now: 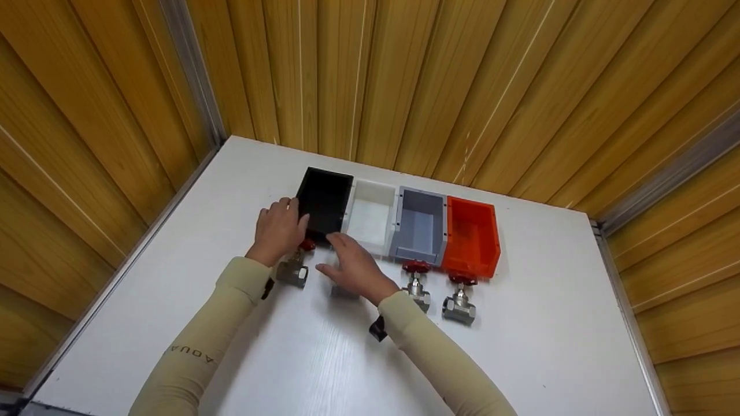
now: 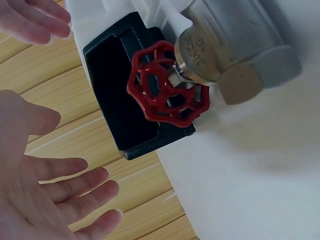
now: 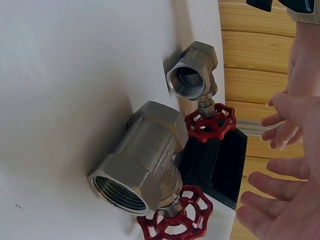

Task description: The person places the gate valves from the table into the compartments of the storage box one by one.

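Observation:
My left hand is at the left side of a black bin, its fingertips right at the bin's edge. At the bin's front right corner is my right hand, thumb and fingers spread apart. Both hands look relaxed and hold nothing; the left wrist view shows the left palm with fingers extended. A metal gate valve with a red handwheel lies just in front of the black bin, beside the left hand. A second valve lies under the right hand, mostly hidden in the head view.
Right of the black bin stand a white bin, a grey bin and an orange bin in a row. Two more valves lie before the grey and orange bins. Wood-patterned panels enclose the white table.

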Tool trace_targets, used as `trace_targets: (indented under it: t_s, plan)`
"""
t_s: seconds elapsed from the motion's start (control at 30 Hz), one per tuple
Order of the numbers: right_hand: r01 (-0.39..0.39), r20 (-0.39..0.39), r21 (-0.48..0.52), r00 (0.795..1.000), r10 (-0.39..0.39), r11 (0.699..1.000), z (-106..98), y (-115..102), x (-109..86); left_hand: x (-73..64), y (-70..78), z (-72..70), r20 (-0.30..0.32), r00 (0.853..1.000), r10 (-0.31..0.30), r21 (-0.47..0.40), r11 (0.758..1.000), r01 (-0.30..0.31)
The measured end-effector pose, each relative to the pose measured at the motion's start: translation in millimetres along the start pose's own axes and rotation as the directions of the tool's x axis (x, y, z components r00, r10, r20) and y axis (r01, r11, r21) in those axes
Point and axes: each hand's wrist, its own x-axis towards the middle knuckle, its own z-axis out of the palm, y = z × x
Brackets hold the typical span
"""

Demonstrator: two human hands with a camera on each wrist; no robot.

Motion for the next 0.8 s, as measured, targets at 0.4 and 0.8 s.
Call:
trace_targets:
  t_s: [0.4,0.8]
  plan:
    - [-0.028,0.044,0.010,0.999,0.027,1.000,13.4,-6.6,8.0,5.3,-12.2,5.5,-0.049,0.999,-0.007,0.020,1.000,0.008]
    - [-0.027,0.080,-0.011,0.996,0.027,1.000,20.1,-9.2,11.7,12.3,-21.4,15.9,-0.014,0.999,-0.047,-0.012,0.999,0.047]
